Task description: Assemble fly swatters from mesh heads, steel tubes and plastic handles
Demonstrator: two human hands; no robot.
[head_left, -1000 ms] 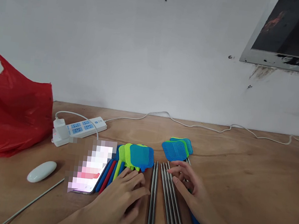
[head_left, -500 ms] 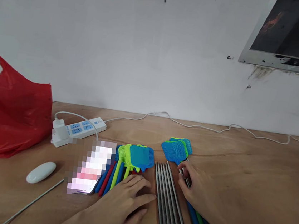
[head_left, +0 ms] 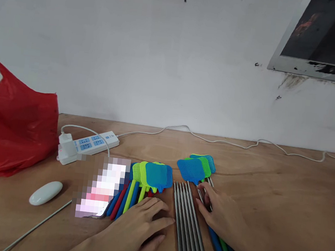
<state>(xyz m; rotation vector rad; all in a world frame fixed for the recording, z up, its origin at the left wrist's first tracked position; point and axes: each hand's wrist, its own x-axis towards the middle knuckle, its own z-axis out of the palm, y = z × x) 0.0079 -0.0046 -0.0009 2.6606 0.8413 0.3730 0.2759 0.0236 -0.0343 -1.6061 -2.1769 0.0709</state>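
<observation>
My right hand pinches the metal shaft of a blue fly swatter, just below its mesh head. Under that head lie a green swatter head and another blue one with a yellow-green edge; blue and green handles stick out below my wrist. Between my hands, several silver metal rods lie side by side. My left hand lies left of these rods with its fingers apart, holding nothing. It partly covers a group of fly swatters with yellow-green and blue heads and blue, red and yellow-green handles.
A phone with a blurred, bright screen lies left of the swatters. A white mouse-shaped object, a cable, a white power strip and a red plastic bag are further left. A thin white cord runs along the wall.
The top blue swatter head on the right has shifted slightly left, showing more of the green one. My right hand moved left with it. My left hand stays put.
</observation>
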